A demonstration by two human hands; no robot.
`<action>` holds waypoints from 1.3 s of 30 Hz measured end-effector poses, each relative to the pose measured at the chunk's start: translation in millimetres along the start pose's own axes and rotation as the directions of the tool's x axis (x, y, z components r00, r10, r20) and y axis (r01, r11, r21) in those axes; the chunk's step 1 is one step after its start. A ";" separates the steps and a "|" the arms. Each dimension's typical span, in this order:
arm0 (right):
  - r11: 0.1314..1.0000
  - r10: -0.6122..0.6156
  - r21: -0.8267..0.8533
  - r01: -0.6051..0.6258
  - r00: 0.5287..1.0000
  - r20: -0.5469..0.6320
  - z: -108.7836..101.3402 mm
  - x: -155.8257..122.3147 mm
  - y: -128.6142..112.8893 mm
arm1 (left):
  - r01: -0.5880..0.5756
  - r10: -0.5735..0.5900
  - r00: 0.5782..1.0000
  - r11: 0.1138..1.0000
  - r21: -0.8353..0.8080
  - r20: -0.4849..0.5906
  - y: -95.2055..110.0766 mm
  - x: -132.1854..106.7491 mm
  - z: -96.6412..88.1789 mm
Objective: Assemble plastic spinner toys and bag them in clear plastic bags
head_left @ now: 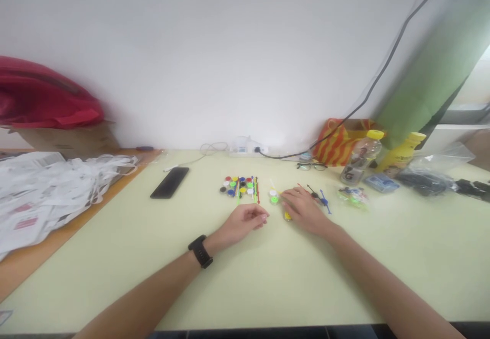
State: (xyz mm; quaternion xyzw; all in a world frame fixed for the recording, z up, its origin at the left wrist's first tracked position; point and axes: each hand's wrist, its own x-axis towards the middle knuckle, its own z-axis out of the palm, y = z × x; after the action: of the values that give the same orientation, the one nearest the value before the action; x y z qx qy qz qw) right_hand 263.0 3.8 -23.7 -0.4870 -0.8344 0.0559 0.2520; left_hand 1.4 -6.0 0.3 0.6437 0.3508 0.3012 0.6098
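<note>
My left hand (pixel 245 219) hovers over the table with its fingers curled together and the thumb against them; nothing shows in it. Palm down, my right hand (pixel 302 207) reaches over some small pieces with its fingers stretched and slightly apart. At its fingertips are a white disc (pixel 273 193) and a green disc (pixel 274 200). A yellow disc (pixel 288 216) lies partly under the hand. Right of it are a blue arrow-ended piece (pixel 325 201) and a black one, partly covered. Beyond my left hand lie rows of coloured discs (pixel 231 186) and thin coloured arrow pieces (pixel 258 192).
A black phone (pixel 170 183) lies left. Glasses (pixel 312 166), a power strip (pixel 243 147) and a striped bag (pixel 331 142) are at the back. On the right stand a clear bottle (pixel 360 158) and a yellow bottle (pixel 401 152), near plastic packets (pixel 354 196). White bags (pixel 34 196) fill the far left.
</note>
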 end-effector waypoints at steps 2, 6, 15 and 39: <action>1.000 -0.005 0.001 0.005 1.000 -0.004 0.5 -0.2 0.2 | -0.002 0.002 1.000 1.000 0.007 0.004 -0.2 0.2 -0.2; 0.999 -0.007 0.044 0.007 1.000 0.014 1.5 -1.2 -0.9 | -0.011 0.011 1.000 1.000 0.023 0.008 -0.9 0.6 -0.5; 0.996 0.040 0.088 -0.030 0.993 -0.111 5.7 2.1 3.6 | -0.015 0.015 1.000 0.999 0.032 0.007 -1.0 0.7 -0.7; 0.699 0.283 0.684 -0.207 0.959 0.001 -20.5 2.9 -51.0 | -0.289 0.298 0.952 0.801 0.524 0.069 -1.7 -7.4 -0.3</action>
State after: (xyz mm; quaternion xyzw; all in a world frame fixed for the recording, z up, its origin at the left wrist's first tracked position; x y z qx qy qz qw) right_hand 231.7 -23.3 12.4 -0.4702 -0.6696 0.3635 0.4454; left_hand -3.2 -11.9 -1.0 0.8303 0.3211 0.2890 0.3521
